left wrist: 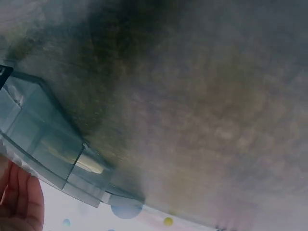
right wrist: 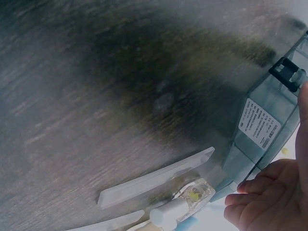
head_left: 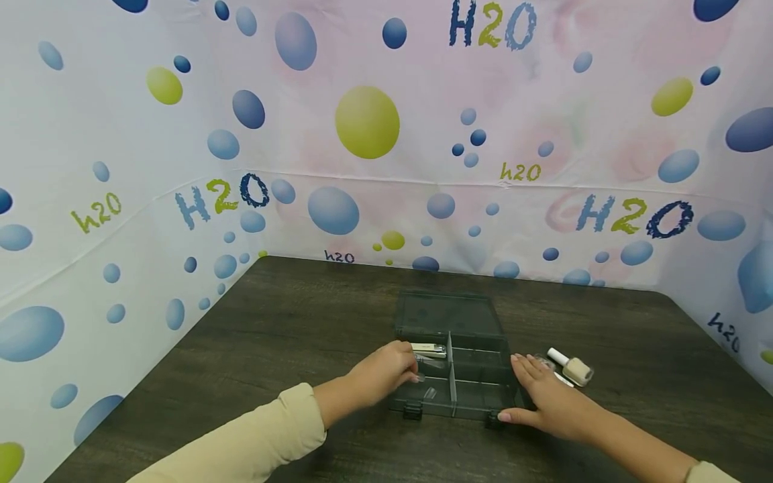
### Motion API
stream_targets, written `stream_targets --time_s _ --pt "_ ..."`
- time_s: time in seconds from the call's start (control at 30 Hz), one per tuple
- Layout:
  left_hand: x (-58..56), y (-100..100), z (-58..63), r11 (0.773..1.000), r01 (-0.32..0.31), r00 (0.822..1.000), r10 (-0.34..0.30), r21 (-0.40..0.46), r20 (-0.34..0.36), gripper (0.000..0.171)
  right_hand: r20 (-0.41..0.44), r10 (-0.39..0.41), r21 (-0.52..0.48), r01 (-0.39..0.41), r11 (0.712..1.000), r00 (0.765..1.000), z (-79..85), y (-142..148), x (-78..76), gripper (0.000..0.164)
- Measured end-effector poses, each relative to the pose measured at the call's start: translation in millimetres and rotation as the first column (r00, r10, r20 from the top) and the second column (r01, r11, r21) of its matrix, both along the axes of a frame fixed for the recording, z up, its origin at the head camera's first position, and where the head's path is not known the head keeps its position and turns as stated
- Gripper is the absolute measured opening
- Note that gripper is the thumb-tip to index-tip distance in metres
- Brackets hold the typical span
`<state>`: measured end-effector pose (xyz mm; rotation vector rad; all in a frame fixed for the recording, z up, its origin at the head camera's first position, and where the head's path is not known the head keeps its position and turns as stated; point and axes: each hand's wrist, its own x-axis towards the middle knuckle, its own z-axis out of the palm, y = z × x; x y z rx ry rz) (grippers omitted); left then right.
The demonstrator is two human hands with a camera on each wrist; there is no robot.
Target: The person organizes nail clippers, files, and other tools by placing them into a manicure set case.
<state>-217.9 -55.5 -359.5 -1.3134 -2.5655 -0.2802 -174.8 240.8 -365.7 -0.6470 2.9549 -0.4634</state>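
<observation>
Over the left compartments of the open tinted box, set on the dark tabletop: left hand, angled downward, with fingers curled close, any held piece indiscernible. Against the box's right side: right hand, with fingers straight and thumb spread wide to the front latch.

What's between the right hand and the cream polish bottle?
In the head view, a white strip and a clear bottle, both partly hidden by the right hand, lie between it and the cream polish bottle.
</observation>
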Motion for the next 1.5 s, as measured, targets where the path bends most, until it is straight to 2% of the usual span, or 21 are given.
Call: stream_targets --time_s 0.07,0.13,0.2,0.3,0.4,0.53,0.6,0.7,0.83,0.93,1.0,1.1,1.17,1.27,1.37,1.5 --pt "0.3 3 0.7 0.996 -0.006 1.0 0.004 -0.085 -0.03 0.009 -0.001 0.001 0.0 -0.001 1.0 1.0 -0.3 0 0.1 0.1" --pt "1.2 6 2.2 0.983 -0.019 0.998 0.008 -0.18 -0.064 0.007 -0.002 0.001 -0.001 -0.001 1.0 1.0 -0.5 0 0.3 0.1" --pt "2.4 9 3.5 0.959 -0.041 0.995 0.014 -0.28 -0.1 0.008 -0.003 -0.001 0.0 0.001 1.0 1.0 -0.7 0 0.4 0.1" --pt "3.4 13 4.3 0.909 -0.078 0.988 0.016 -0.409 -0.151 0.009 0.0 -0.005 -0.001 0.005 1.0 1.0 -0.8 0 0.6 0.1" --pt "3.1 16 3.6 0.875 -0.106 0.981 0.015 -0.472 -0.192 0.011 0.004 -0.006 -0.004 0.006 1.0 1.0 -0.9 0 0.7 0.1" --pt "2.1 18 2.5 0.865 -0.12 0.977 0.017 -0.488 -0.211 0.01 0.0 -0.004 -0.004 0.004 1.0 1.0 -1.6 -1 0.5 0.1" --pt "1.8 17 2.6 0.867 -0.117 0.981 0.025 -0.484 -0.192 0.008 0.0 -0.005 -0.003 0.005 1.0 1.0 -2.0 -1 0.4 0.1" --pt "1.3 15 3.6 0.892 -0.093 0.992 0.042 -0.443 -0.122 0.008 0.003 -0.008 -0.002 0.008 1.0 1.0 -2.3 -1 0.5 0.1" --pt "0.0 9 5.4 0.952 -0.044 0.999 0.037 -0.304 -0.028 0.007 0.006 -0.011 -0.004 0.011 1.0 1.0 -2.0 -1 0.5 0.101" --pt "-0.9 3 5.9 0.983 -0.021 1.0 0.017 -0.182 -0.024 0.008 0.006 -0.011 -0.005 0.011 1.0 1.0 -1.5 -1 0.6 0.101" --pt "-0.9 0 6.0 0.993 -0.028 0.999 0.024 -0.111 -0.033 0.013 0.006 -0.011 -0.006 0.011 1.0 1.0 -1.2 -1 0.6 0.101" --pt "-0.8 -5 6.1 0.997 -0.073 0.997 0.073 -0.032 -0.001 0.03 0.003 -0.01 -0.005 0.01 1.0 1.0 -0.9 0 0.5 0.101" --pt "-0.5 -7 6.5 0.992 -0.125 0.99 0.126 -0.02 0.07 0.046 0.005 -0.011 -0.007 0.011 1.0 1.0 -1.0 0 0.4 0.1" --pt "-0.5 -9 6.0 0.978 -0.2 0.958 0.209 -0.063 0.197 0.069 0.005 -0.011 -0.009 0.011 1.0 1.0 -1.5 1 0.3 0.1" --pt "-0.7 -11 3.9 0.964 -0.235 0.926 0.261 -0.123 0.273 0.082 0.004 -0.012 -0.01 0.012 1.0 1.0 -2.0 1 0.3 0.101" --pt "-0.4 -13 0.4 0.957 -0.243 0.92 0.279 -0.156 0.276 0.09 -0.002 -0.012 -0.012 0.012 1.0 1.0 -2.1 1 0.2 0.1"
